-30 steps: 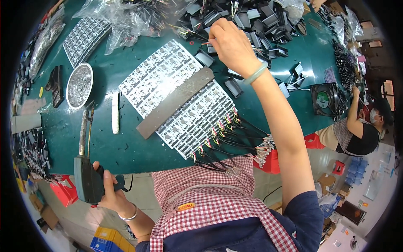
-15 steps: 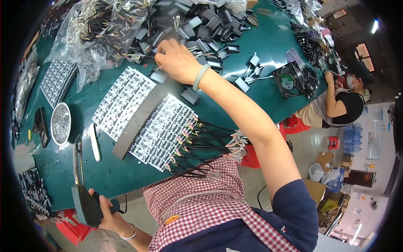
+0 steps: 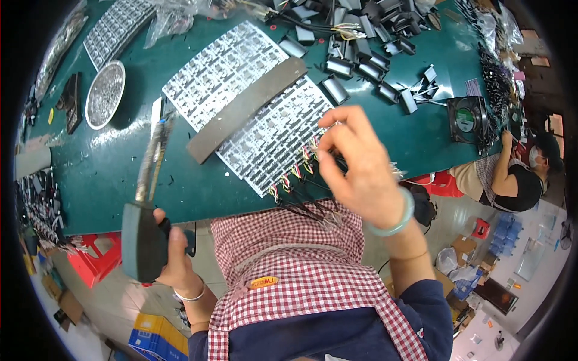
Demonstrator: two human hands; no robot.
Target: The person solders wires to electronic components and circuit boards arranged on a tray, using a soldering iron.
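Observation:
My left hand (image 3: pixel 174 260) grips a dark green soldering gun (image 3: pixel 138 243) by its handle, the long metal tip pointing up over the table edge. At the wired edge of a white circuit board panel (image 3: pixel 277 135), my right hand (image 3: pixel 364 174) hovers with thumb and fingers curled into a pinch. Whatever sits between those fingertips is too small to make out. Black cables with coloured wire ends (image 3: pixel 298 174) hang off this edge toward my checked apron. A dark grey bar (image 3: pixel 247 108) lies across the panel, with more board rows (image 3: pixel 223 63) beyond it.
A metal bowl (image 3: pixel 88 111) of shiny scraps and a black stand (image 3: pixel 72 102) are at left. Black housings (image 3: pixel 373 66) and cables lie at the back. A black fan (image 3: pixel 466 120) stands at right, near a seated co-worker (image 3: pixel 512 177). Red stools (image 3: pixel 96 259) stand below the table.
My right hand has come back from the pile of housings to the panel's wired edge. The soldering gun has risen slightly in view, and the whole view has shifted.

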